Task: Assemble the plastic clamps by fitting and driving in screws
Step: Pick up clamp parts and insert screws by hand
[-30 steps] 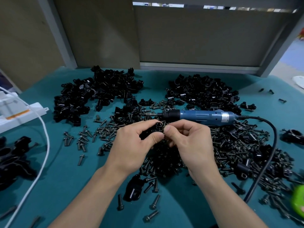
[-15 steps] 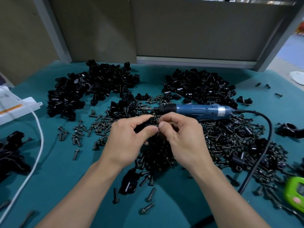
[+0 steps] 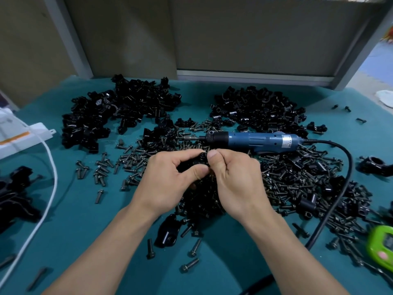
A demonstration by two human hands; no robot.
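My left hand (image 3: pixel 168 177) grips a small black plastic clamp (image 3: pixel 196 162) above the middle of the teal table. Thumb and forefinger of my right hand (image 3: pixel 236 177) pinch a dark screw (image 3: pixel 203 155) at the clamp's top. Most of the clamp is hidden by my fingers. A blue electric screwdriver (image 3: pixel 253 140) lies just beyond my hands, bit pointing left, and neither hand touches it. Loose screws (image 3: pixel 297 184) are spread thickly under and to the right of my hands.
Two heaps of black clamp parts lie at the back left (image 3: pixel 119 111) and back right (image 3: pixel 259 109). The screwdriver's black cable (image 3: pixel 340 188) curves down the right side. A white cord (image 3: pixel 49 184) and white box (image 3: pixel 19 137) sit left; a green device (image 3: pixel 382 245) sits right.
The view has tilted slightly, so the table sits lower in frame. My hands stay together on the clamp, the right fingers shifting a little on the screw. The screwdriver has not moved.
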